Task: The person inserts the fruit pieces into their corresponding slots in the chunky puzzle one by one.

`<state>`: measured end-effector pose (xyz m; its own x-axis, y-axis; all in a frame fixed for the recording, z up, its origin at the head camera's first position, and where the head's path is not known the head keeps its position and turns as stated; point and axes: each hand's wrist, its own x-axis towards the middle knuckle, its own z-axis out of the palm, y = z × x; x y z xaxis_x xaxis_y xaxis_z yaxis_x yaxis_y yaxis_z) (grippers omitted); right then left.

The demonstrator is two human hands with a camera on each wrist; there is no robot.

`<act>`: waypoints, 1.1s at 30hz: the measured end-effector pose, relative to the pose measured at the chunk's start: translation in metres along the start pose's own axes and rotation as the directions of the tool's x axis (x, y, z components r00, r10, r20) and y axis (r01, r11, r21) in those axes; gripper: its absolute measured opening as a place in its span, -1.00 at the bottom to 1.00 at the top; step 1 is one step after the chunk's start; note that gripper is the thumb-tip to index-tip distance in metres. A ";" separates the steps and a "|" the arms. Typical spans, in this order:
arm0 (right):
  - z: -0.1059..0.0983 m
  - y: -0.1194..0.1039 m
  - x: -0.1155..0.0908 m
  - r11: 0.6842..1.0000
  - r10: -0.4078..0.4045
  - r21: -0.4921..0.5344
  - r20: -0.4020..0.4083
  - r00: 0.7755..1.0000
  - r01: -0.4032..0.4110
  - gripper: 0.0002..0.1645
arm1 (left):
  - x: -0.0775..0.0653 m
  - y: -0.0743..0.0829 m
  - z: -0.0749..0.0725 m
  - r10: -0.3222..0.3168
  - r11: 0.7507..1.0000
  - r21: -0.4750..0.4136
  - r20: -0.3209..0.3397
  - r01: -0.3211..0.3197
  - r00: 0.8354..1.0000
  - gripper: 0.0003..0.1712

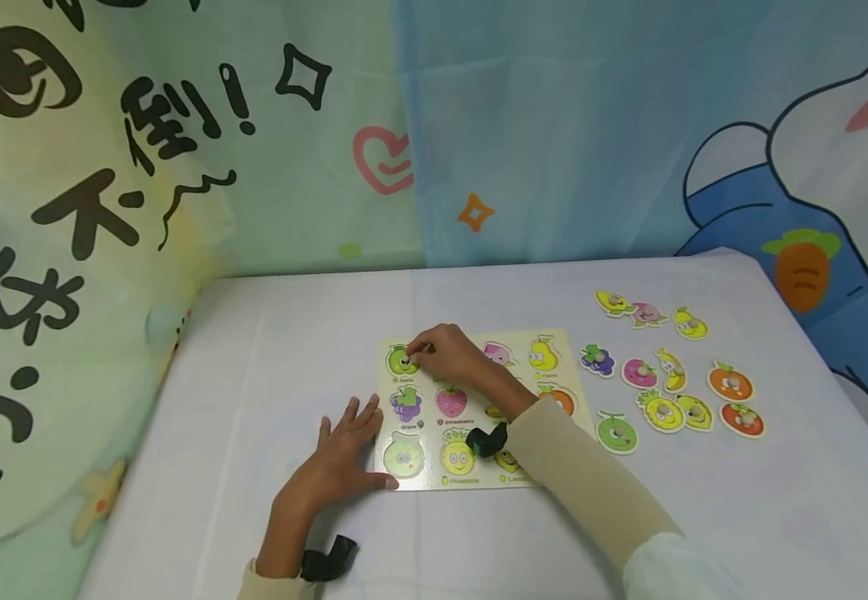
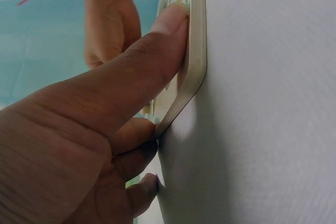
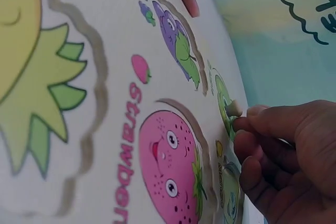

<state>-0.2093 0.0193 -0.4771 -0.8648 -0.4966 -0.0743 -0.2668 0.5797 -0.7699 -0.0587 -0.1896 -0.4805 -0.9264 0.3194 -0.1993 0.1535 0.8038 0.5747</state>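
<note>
A pale knob puzzle board [image 1: 434, 479] with printed fruit recesses lies flat on the table. At its far left corner my right hand [image 1: 444, 354] pinches the green apple puzzle piece [image 1: 399, 361], which sits over the apple spot. In the right wrist view, the thumb and fingertips of that hand [image 3: 283, 140] are at the piece's small wooden knob [image 3: 234, 108]. My left hand [image 1: 339, 454] rests at the board's near left corner, fingers spread along the left side. Its thumb [image 2: 170, 19] presses on the board's front edge.
Several loose fruit pieces lie right of the board, among them grapes [image 1: 597, 360], a pineapple [image 1: 660, 412], an orange [image 1: 730, 382] and a green round fruit [image 1: 617, 434]. Printed cloth [image 1: 554, 125] hangs behind the white-covered table [image 1: 291, 333].
</note>
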 end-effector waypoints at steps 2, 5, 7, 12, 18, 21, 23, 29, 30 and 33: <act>-0.001 0.002 -0.002 1.000 -0.005 -0.004 -0.005 1.000 0.005 -0.81 | 0.000 0.000 0.000 0.001 1.000 0.001 0.001 -0.001 1.000 0.18; -0.006 0.008 -0.006 1.000 -0.011 -0.007 -0.023 1.000 0.011 -0.80 | 0.000 0.001 -0.001 0.000 1.000 0.006 0.007 0.000 1.000 0.18; -0.009 0.013 -0.007 0.999 -0.028 -0.016 -0.043 0.999 0.027 -0.79 | 0.000 0.001 -0.001 -0.008 1.000 0.012 0.010 0.008 1.000 0.18; -0.019 0.023 -0.012 0.999 -0.033 -0.003 -0.109 0.993 0.033 -0.78 | 0.000 0.001 -0.002 -0.021 1.000 0.016 0.002 0.021 1.000 0.19; -0.033 0.031 -0.019 0.998 -0.010 0.059 -0.197 0.980 0.023 -0.78 | 0.000 0.002 -0.001 -0.015 1.000 0.004 -0.001 0.015 1.000 0.19; -0.041 0.037 -0.021 0.993 0.011 0.116 -0.238 0.971 0.017 -0.76 | 0.000 0.002 0.000 -0.018 1.000 0.009 -0.005 0.018 1.000 0.19; -0.047 0.040 -0.023 0.987 0.037 0.158 -0.262 0.964 0.005 -0.74 | 0.000 0.003 0.000 -0.018 1.000 0.007 -0.008 0.018 1.000 0.19; -0.062 0.051 -0.030 0.980 0.098 0.195 -0.338 0.936 -0.032 -0.68 | 0.000 0.003 -0.001 -0.012 1.000 0.001 -0.011 0.012 1.000 0.19; -0.065 0.054 -0.032 0.980 0.102 0.194 -0.349 0.931 -0.034 -0.68 | 0.000 0.003 -0.001 -0.011 1.000 0.002 -0.012 0.011 1.000 0.19; -0.072 0.062 -0.036 0.980 0.117 0.192 -0.381 0.917 -0.045 -0.67 | 0.000 0.003 -0.001 -0.013 1.000 0.003 -0.011 0.013 1.000 0.19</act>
<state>-0.2250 0.1196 -0.4762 -0.9864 -0.1415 0.0836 -0.1409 0.4663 -0.8733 -0.0587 -0.1874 -0.4782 -0.9319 0.3037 -0.1981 0.1427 0.8094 0.5696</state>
